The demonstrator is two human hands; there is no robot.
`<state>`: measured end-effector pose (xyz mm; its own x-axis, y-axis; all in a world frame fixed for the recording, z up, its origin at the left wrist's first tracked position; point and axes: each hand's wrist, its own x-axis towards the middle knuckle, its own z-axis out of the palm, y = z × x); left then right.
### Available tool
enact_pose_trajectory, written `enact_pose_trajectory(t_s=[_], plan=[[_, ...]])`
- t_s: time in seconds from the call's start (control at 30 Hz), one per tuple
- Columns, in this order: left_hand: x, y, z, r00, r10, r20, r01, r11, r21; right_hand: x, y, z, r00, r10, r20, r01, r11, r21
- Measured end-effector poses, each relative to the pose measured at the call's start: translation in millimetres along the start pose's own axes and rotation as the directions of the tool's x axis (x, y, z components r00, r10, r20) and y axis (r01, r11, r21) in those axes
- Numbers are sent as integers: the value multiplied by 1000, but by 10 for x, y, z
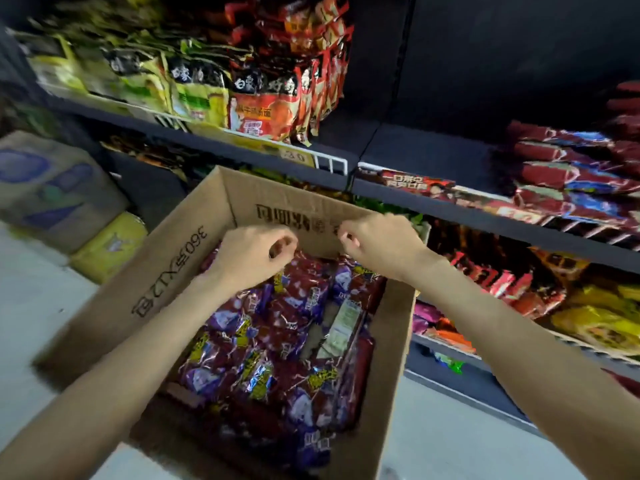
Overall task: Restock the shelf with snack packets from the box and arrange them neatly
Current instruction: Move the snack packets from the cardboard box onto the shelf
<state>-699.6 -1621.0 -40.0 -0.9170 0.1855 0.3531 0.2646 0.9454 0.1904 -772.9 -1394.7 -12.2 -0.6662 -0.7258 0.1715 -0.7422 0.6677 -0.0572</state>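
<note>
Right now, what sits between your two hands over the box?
In the head view, only the box's printed far inner wall shows between left hand and right hand; snack packets lie below.

Black print on left inner wall of cardboard box (166, 271), upside down from this view: "360", then characters and digits too distorted to make out. Far wall of box: row of Chinese characters, inverted, not legible. Yellow price tag (293, 154) on upper shelf rail: "3.0", blurred. Orange noodle packet (265, 112) on upper shelf: white characters "白象" on a black band. Remaining packet print too blurred to read.
</note>
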Motion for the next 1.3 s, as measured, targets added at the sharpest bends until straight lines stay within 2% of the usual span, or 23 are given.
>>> enact_pose_trajectory(t_s=[0.07, 0.17, 0.27, 0.37, 0.47, 0.6, 0.73, 0.83, 0.93, 1.03, 1.1, 1.2, 1.3], plan=[[-310, -424, 71, 971, -110, 211, 99, 993, 60, 210, -217, 282, 995, -39, 96, 37, 999, 24], [-719, -957, 238, 841, -278, 464, 208, 958, 196, 487, -470, 796, 979, -32, 202, 20, 998, 61], [-1069, -1260, 460, 711, -417, 566, 324, 909, 263, 651, -693, 1296, 958, -6, 288, -15, 997, 71], [-1308, -1395, 711, 625, -490, 608, 381, 871, 310, 700, -867, 1755, 942, -34, 334, 19, 999, 51], [-1345, -1451, 873, 656, -534, 534, 446, 844, 297, 695, -964, 2117, 939, -48, 341, 37, 999, 39], [-1263, -1456, 989, 679, -548, 489, 505, 832, 230, 726, -937, 2375, 974, 38, 225, -49, 998, 44], [-1300, -1441, 1112, 681, -612, 402, 669, 743, -1, 812, -729, 2509, 953, 138, 270, -159, 986, 56], [-1328, -1417, 1148, 650, -664, 370, 749, 643, -162, 916, -665, 2606, 925, 171, 338, -209, 975, 80], [-1340, -1462, 1181, 675, -661, 329, 710, 703, -45, 1029, -717, 2686, 913, 202, 354, -227, 973, 32], [-1336, -1561, 1202, 743, -605, 285, 576, 796, 187, 1121, -786, 2742, 902, 207, 379, -222, 975, -3], [-1318, -1597, 1195, 791, -558, 250, 493, 824, 280, 1153, -810, 2780, 897, 206, 390, -217, 976, -17], [-1289, -1595, 1166, 813, -523, 255, 464, 847, 258, 1140, -828, 2804, 905, 178, 386, -185, 983, -20], [-1262, -1614, 1142, 850, -462, 255, 439, 887, 143, 1088, -835, 2774, 928, 155, 338, -192, 978, 78]])
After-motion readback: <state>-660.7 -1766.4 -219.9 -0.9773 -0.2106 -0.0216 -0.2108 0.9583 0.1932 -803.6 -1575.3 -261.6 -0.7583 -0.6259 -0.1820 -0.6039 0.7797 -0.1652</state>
